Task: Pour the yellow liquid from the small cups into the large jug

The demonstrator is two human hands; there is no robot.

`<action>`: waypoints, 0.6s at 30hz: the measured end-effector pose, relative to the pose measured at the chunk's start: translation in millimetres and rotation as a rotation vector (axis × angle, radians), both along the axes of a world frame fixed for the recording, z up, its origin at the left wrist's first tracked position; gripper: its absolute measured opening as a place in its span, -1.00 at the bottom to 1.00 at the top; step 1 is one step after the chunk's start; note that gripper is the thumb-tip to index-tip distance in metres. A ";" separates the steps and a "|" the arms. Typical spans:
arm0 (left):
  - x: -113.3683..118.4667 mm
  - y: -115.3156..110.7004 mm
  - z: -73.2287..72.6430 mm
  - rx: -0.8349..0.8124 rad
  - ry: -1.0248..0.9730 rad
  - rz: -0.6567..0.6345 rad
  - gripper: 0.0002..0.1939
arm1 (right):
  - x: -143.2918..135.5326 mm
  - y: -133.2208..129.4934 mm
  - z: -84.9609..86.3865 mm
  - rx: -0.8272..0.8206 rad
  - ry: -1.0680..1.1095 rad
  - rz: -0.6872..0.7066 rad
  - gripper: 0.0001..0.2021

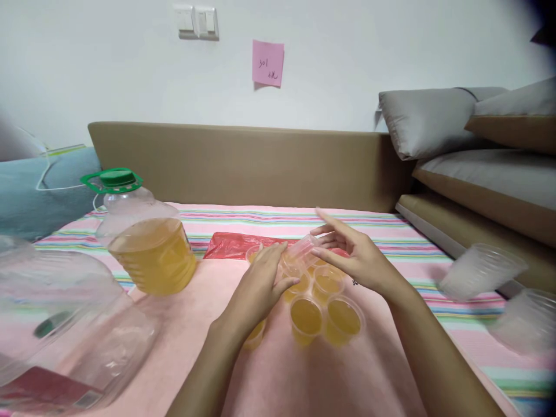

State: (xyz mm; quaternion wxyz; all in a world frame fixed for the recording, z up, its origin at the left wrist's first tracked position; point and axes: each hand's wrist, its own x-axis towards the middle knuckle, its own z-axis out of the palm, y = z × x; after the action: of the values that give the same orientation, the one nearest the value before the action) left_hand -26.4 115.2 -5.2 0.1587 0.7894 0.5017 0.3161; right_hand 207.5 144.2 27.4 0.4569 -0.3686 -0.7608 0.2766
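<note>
A clear plastic cup hangs tilted above the group of filled cups. My right hand has its thumb and lower fingers closed around the cup's base, with the index finger stretched out. My left hand lies over the left side of the group, fingers extended and thumb apart; its fingertips come close to the tilted cup's rim, and I cannot tell if they touch. Filled cups of yellow liquid stand below, among them a front cup and a front right cup. Others are partly hidden by my hands.
A large jug of yellow liquid with a green cap stands left. Nearer lies a big clear container. A red plastic bag is behind the cups. Two stacks of clear cups, one farther, one nearer, lie right, near stacked cushions.
</note>
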 end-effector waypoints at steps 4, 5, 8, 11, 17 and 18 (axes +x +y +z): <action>-0.8 1.1 -2.0 0.031 0.008 -0.017 -0.41 | 0.3 0.0 -1.4 0.018 -0.055 -0.005 -0.58; -1.1 1.2 -2.5 0.032 0.009 -0.017 -0.41 | 0.3 0.0 -1.5 0.022 -0.058 -0.008 -0.56; -1.4 1.3 -3.5 0.021 0.013 -0.017 -0.37 | 0.1 -0.6 -0.4 0.038 -0.070 -0.007 -0.60; -1.5 1.9 -4.2 0.008 0.022 -0.017 -0.35 | 0.0 -2.1 1.0 0.056 -0.085 0.005 -0.63; -2.8 2.1 -3.3 -0.001 0.024 -0.018 -0.31 | -0.2 -3.5 1.0 0.070 -0.094 -0.003 -0.55; -2.9 1.8 -3.0 0.002 0.023 -0.019 -0.31 | -0.2 -3.4 0.9 0.071 -0.096 -0.002 -0.55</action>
State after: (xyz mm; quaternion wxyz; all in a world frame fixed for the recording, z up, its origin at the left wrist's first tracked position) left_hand -29.3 117.1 -8.2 0.1552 0.7978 0.4959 0.3059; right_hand 207.3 140.7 28.3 0.4330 -0.3655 -0.7909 0.2309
